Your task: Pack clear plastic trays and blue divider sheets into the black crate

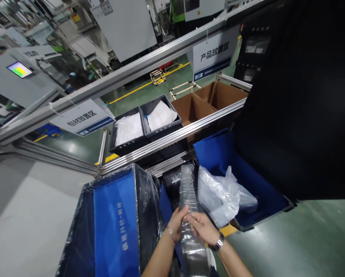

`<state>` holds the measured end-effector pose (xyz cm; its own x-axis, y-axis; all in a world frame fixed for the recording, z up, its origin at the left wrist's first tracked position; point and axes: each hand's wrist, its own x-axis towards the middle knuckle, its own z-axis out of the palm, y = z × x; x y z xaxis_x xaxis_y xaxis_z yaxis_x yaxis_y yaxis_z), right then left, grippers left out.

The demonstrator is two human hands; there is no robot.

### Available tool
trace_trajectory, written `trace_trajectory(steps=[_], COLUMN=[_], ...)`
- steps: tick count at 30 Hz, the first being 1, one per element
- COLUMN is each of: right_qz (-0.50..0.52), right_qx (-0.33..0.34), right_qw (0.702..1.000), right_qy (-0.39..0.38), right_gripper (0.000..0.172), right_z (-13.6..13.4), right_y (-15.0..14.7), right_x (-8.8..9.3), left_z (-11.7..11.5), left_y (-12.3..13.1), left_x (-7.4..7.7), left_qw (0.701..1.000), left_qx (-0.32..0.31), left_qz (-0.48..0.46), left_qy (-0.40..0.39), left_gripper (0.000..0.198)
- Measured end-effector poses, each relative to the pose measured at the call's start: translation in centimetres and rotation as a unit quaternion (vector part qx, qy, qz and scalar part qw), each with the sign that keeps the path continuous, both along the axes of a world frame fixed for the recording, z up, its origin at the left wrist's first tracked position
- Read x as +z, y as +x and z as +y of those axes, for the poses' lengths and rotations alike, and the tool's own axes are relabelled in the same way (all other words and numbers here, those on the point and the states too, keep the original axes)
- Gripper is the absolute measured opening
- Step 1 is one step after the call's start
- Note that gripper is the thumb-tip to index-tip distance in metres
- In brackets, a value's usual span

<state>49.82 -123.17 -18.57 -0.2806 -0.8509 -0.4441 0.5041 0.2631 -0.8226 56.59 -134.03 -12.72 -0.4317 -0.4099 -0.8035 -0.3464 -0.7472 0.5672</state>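
A long, clear plastic blister tray point(187, 188) with cross ribs runs from the lower edge of the view up toward the metal frame. My left hand point(177, 224) is closed on its left edge. From the other side my right hand point(203, 229) grips it too, the fingers of both hands nearly meeting at the middle. Whether it is one tray or a nested stack I cannot tell. Just right of it, a whitish plastic bag point(218, 196) lies in a blue-lined bin point(263, 184).
A plastic-wrapped bin with a blue panel point(114, 227) stands at left. Behind the aluminium rail point(172, 132) are black crates point(132, 144) holding white packing material and open cardboard boxes point(190, 109). Signs point(211, 57) hang from the upper rail. A large black surface point(311, 104) fills the right.
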Motion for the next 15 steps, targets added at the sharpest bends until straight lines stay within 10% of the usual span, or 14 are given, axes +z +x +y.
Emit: trace_trajectory(steps=[10,15], right_qz=[0.084,0.145], right_qx=[-0.01,-0.056], right_qw=[0.995,0.985], right_qy=[0.044,0.071], right_gripper=[0.081,0.073], right_z=[5.6,9.5], right_y=[-2.2,-6.0], right_x=[2.5,3.6], left_z=[0.9,-0.5], left_y=[2.0,3.2], left_x=[-0.2,5.4], left_qw=[0.988,0.972], left_qx=[0.071,0.016], left_qz=[0.044,0.057], left_qy=[-0.133,-0.226], left_gripper=[0.092,0.095])
